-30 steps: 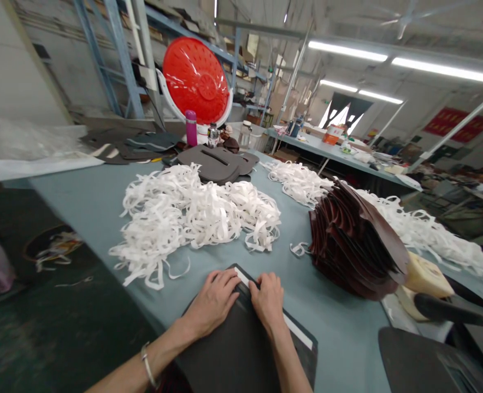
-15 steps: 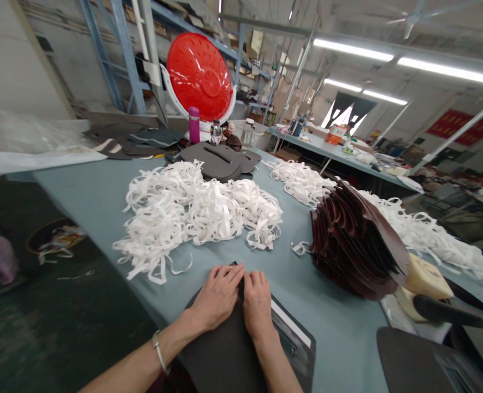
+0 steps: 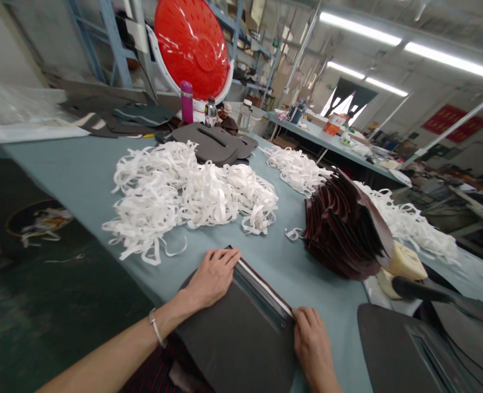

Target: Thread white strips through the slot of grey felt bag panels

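Observation:
A dark grey, leather-like panel (image 3: 241,333) lies on the table in front of me. Along its upper right edge run a white strip (image 3: 266,285) and a glossy dark band, possibly a zip, with a small metal piece near its lower end. My left hand (image 3: 215,277) lies over the panel's top corner, fingers stretched out and pressing on it. At the other end of the strip, my right hand (image 3: 312,341) is closed with thumb and fingers on the panel's right edge. What lies under the fingertips is hidden.
White tape heaps (image 3: 192,191) lie beyond the panel. To the right stand a stack of dark brown pieces (image 3: 343,229), a yellowish block (image 3: 405,261) and more grey panels (image 3: 397,349). A purple bottle (image 3: 186,102) and red basket (image 3: 192,49) are farther back.
My hands were together at the panel's top; the right has slid down along the edge to the lower right. The panel's strip and band now show fully. The view has shifted slightly.

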Demonstrator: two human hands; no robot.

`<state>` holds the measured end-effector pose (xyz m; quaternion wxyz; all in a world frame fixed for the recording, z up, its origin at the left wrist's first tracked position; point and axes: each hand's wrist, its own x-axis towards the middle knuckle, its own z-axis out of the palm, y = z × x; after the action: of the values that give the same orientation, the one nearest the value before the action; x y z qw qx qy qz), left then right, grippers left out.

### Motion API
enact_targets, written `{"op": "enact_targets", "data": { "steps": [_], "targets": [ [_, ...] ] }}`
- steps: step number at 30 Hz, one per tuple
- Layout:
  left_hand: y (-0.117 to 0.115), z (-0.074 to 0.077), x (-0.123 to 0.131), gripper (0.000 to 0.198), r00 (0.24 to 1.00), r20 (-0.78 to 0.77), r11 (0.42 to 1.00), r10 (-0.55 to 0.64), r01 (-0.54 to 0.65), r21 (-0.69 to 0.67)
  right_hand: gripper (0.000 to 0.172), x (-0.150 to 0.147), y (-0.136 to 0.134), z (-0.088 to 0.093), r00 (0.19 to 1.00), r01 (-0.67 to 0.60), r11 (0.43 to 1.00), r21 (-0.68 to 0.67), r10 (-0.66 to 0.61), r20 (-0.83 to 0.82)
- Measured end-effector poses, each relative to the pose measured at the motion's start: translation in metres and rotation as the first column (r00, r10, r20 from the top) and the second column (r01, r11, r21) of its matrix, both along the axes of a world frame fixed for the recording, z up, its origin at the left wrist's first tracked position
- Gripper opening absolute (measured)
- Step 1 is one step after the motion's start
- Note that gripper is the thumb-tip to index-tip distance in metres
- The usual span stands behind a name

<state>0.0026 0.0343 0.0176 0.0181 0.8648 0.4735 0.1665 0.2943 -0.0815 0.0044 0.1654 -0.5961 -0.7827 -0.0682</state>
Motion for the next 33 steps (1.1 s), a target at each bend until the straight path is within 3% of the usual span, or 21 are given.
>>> {"op": "enact_targets", "data": {
  "steps": [5, 8, 11, 14, 20, 23, 30, 33],
  "targets": [
    [0.001, -0.009, 0.002, 0.048, 0.996, 0.027, 0.996, -0.09, 0.09, 0.024, 0.013, -0.058, 0.046, 0.016, 0.986, 0.089, 0.988, -0.124, -0.106, -0.132],
    [0.002, -0.017, 0.007, 0.053, 0.984, 0.035, 0.984, -0.175, 0.174, 0.026, 0.013, -0.093, 0.075, 0.012, 0.98, 0.118, 0.986, -0.114, -0.134, -0.147],
    [0.001, -0.023, 0.012, 0.051, 0.987, 0.037, 0.987, -0.158, 0.157, 0.026, 0.014, -0.108, 0.091, 0.004, 0.973, 0.16, 0.982, -0.102, -0.174, -0.149],
    [-0.002, -0.025, 0.014, 0.05, 0.991, 0.057, 0.993, -0.12, 0.118, 0.029, 0.016, -0.093, 0.083, 0.0, 0.964, 0.201, 0.974, -0.108, -0.216, -0.154],
    [-0.004, -0.025, 0.014, 0.045, 0.99, 0.097, 0.994, -0.107, 0.106, 0.016, 0.019, -0.018, 0.028, 0.008, 0.947, 0.252, 0.96, -0.12, -0.27, -0.174],
    [-0.004, -0.026, 0.015, 0.047, 0.992, 0.083, 0.996, -0.091, 0.089, 0.024, 0.02, -0.014, 0.024, 0.01, 0.948, 0.244, 0.963, -0.112, -0.261, -0.179],
    [-0.005, -0.022, 0.02, 0.052, 0.997, 0.012, 0.996, -0.083, 0.082, 0.028, 0.028, -0.115, 0.089, 0.006, 0.984, 0.083, 0.991, -0.101, -0.097, -0.147],
    [-0.005, -0.021, 0.023, 0.045, 0.997, -0.015, 0.996, -0.081, 0.082, 0.041, 0.029, -0.136, 0.095, 0.007, 0.993, 0.062, 0.994, -0.096, -0.071, -0.093]
  ]
}}
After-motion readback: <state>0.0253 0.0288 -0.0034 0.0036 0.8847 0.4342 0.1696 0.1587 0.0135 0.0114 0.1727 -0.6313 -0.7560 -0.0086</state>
